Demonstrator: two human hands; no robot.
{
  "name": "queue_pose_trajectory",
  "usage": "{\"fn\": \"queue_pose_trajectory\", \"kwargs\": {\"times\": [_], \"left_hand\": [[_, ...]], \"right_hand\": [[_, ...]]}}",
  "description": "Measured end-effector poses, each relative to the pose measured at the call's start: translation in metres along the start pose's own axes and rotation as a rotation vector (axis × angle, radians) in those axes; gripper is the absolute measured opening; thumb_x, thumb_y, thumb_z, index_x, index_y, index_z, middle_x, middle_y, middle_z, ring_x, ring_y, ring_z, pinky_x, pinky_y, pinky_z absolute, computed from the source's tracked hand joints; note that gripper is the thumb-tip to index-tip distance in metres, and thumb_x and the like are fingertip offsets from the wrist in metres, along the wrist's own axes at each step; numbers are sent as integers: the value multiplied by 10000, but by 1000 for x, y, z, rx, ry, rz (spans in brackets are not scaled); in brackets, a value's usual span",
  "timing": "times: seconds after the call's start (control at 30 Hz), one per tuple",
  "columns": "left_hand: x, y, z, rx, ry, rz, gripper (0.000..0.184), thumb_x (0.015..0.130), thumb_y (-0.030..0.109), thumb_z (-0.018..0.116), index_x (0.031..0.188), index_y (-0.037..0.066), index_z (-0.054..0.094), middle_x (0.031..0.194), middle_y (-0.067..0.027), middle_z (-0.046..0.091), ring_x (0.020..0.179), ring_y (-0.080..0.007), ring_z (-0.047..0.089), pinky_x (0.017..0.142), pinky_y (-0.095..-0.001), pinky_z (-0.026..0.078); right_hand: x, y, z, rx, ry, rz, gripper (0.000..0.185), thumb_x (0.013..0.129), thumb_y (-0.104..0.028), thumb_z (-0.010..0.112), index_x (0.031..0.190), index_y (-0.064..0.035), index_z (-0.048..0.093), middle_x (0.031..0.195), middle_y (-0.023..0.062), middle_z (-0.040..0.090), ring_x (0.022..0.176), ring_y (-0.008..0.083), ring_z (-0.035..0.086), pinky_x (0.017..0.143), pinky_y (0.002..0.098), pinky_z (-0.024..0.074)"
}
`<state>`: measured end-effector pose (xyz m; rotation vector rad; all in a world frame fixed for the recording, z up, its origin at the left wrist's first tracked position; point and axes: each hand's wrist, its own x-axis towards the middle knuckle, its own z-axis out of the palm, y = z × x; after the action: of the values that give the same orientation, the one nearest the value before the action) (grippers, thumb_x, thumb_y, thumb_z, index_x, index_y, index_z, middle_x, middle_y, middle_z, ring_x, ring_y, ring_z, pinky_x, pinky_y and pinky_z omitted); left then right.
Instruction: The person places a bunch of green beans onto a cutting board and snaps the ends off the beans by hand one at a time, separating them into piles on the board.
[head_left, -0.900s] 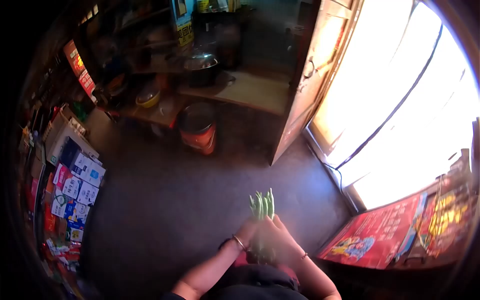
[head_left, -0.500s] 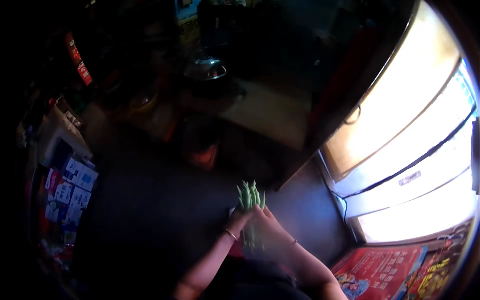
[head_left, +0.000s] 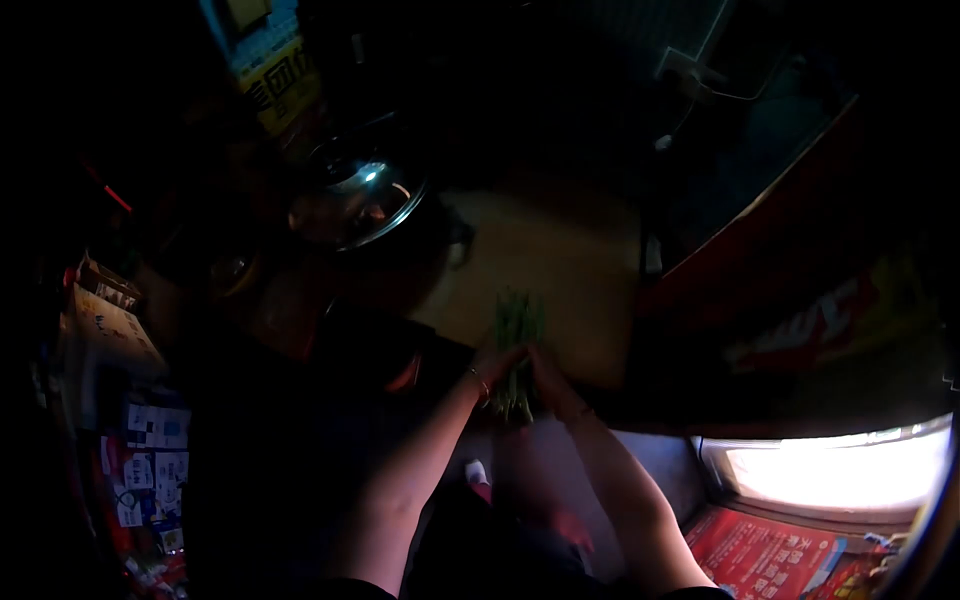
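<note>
A bundle of green beans [head_left: 518, 318] is clasped between my two hands. Bean tips stick out above the hands, and the lower ends hang below them. My left hand [head_left: 494, 366], with a bracelet at its wrist, is closed around the left side of the bundle. On the right side, my right hand [head_left: 547, 376] is wrapped against the beans, its wrist wearing a thin band. Both hands are at the near edge of a light wooden surface [head_left: 560, 250], with the bean tops over it. Dim light blurs the fingers.
A pot with a shiny domed lid [head_left: 375, 205] stands to the left of the wooden surface. Printed boxes [head_left: 155, 440] are stacked at the far left. A dark red panel [head_left: 760, 310] borders the right, and a bright lit panel [head_left: 830, 480] is at the lower right.
My view has shifted toward the wooden surface, and the lidded pot appears closer. My hands have carried the beans from above the dark floor to the surface's near edge.
</note>
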<state>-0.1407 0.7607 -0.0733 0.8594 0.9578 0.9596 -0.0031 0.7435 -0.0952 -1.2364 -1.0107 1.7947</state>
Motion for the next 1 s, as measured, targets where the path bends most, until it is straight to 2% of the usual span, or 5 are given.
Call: {"fn": "queue_pose_trajectory", "kwargs": {"times": [0.27,0.47,0.67,0.87,1.0], "left_hand": [[131,26,-25,298,195,-201,579,662,246,709,1106,-10,441,1007,-149,571,906,-224,568,755,-326,470],[166,4,-43,842,377,85,649,572,197,738,1084,-54,429,970,-213,547,891,-337,541,783,-364,451],[157,-1,-69,936,144,110,798,619,215,723,1230,-71,297,1223,-282,359,1136,-393,361,962,-397,310],[132,88,-60,1208,42,196,707,702,185,652,1266,-28,284,1301,-243,285,1217,-371,270,1021,-400,234],[111,147,-33,1173,-499,806,523,748,98,610,1227,67,402,1241,-171,397,1096,-342,431,948,-408,333]], "right_hand": [[118,-33,-29,94,22,153,619,907,-433,338,1340,-12,204,1377,127,233,1255,219,234,1013,313,211],[154,-26,-47,-288,142,96,485,905,-363,370,1194,23,416,1204,201,449,1135,313,408,939,360,321],[150,-18,-61,-910,493,-85,306,891,-235,410,1043,15,498,942,214,542,918,348,506,810,388,390],[104,-108,-11,-559,498,124,326,870,-286,473,1026,-2,512,912,214,564,867,296,554,773,347,420],[83,-116,0,-581,135,-167,228,807,-90,523,1010,15,522,846,134,615,781,225,582,683,336,455]]}}
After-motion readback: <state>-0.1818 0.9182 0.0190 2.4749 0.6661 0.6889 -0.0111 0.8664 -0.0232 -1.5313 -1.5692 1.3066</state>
